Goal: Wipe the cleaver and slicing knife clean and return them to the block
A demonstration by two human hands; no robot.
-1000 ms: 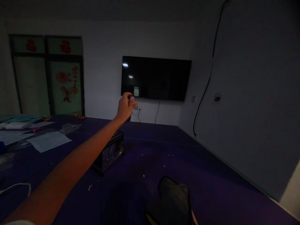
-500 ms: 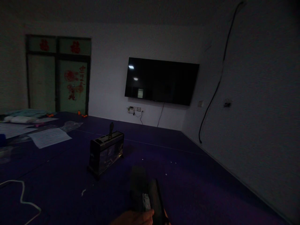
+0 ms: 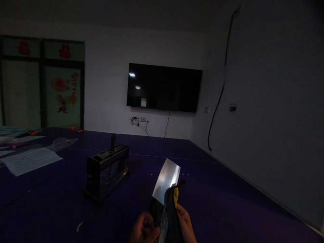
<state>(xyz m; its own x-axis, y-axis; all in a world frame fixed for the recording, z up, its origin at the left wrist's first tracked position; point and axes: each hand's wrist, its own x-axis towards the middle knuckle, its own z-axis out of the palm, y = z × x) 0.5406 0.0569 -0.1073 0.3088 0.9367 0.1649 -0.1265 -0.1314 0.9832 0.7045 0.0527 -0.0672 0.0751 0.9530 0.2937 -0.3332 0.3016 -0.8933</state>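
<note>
Watching through the head camera, I see a wide, shiny knife blade (image 3: 163, 180) held up in a tilt over the purple surface (image 3: 235, 206), low and near the middle of my view. A dark cloth (image 3: 174, 221) with a bit of yellow (image 3: 176, 197) covers its lower part, so I can't see the knife's handle. My right hand (image 3: 186, 221) grips the cloth. My left hand (image 3: 144, 227) has its fingers curled at the other side, but I can't tell if it is pinching anything. To the left, well apart from the blade, a dark box with slots (image 3: 107, 179) stands upright with one dark handle (image 3: 112, 141) poking out.

I think a finger could get cut if the cloth bunches up or slides and skin meets the edge. The blade could also slip and drop if the grip is loose. The room is very dim, which makes the edge hard to see.

For writing, the door (image 3: 60, 98) has big red "福" signs above it. The other red marks are too hard to read. The papers (image 3: 32, 160) have tiny lines I can't read. I can't spot any brand on the blade or the TV (image 3: 164, 87).
</note>
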